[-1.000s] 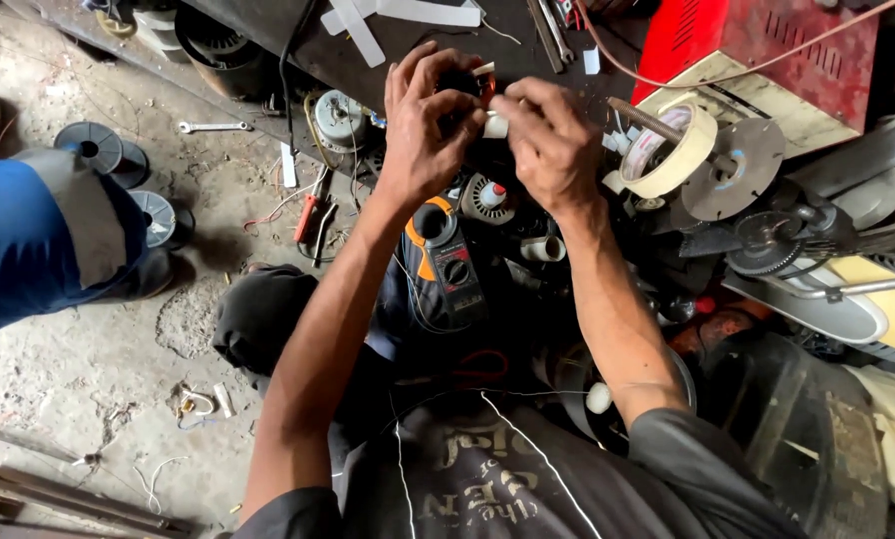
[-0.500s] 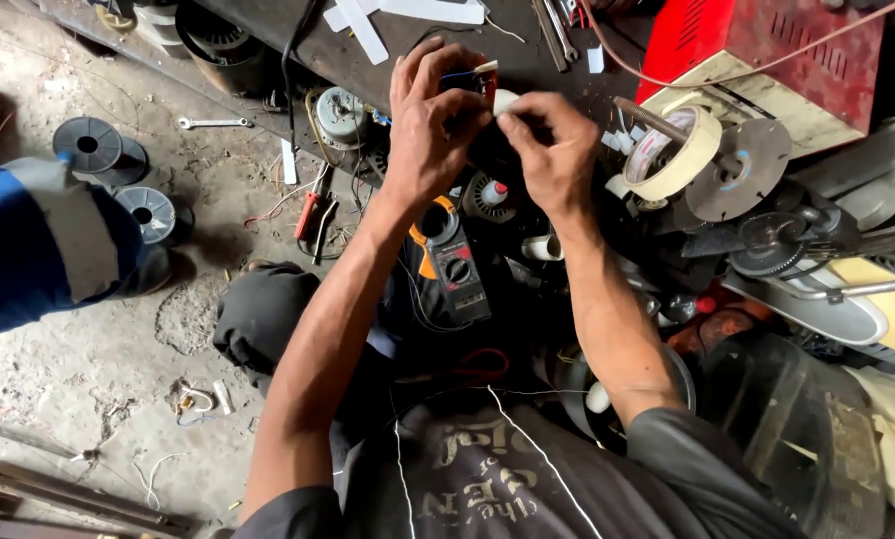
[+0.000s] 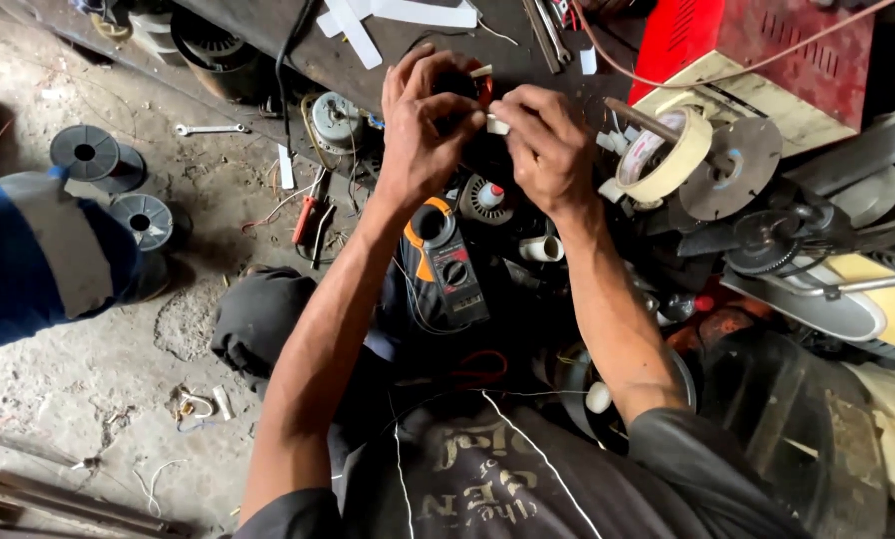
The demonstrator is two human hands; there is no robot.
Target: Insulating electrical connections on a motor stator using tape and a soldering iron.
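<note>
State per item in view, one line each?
left hand: closed around a small dark part, held up
right hand: pinching a white piece against that part
clamp meter: lying flat, untouched
tape roll: hung on a rod
spanner: flat on the floor
spools: lying on the floor

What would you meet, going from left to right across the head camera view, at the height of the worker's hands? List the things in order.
Black wire spool → silver spanner → round grey motor part → left hand → right hand → cream tape roll → grey metal disc.
</note>
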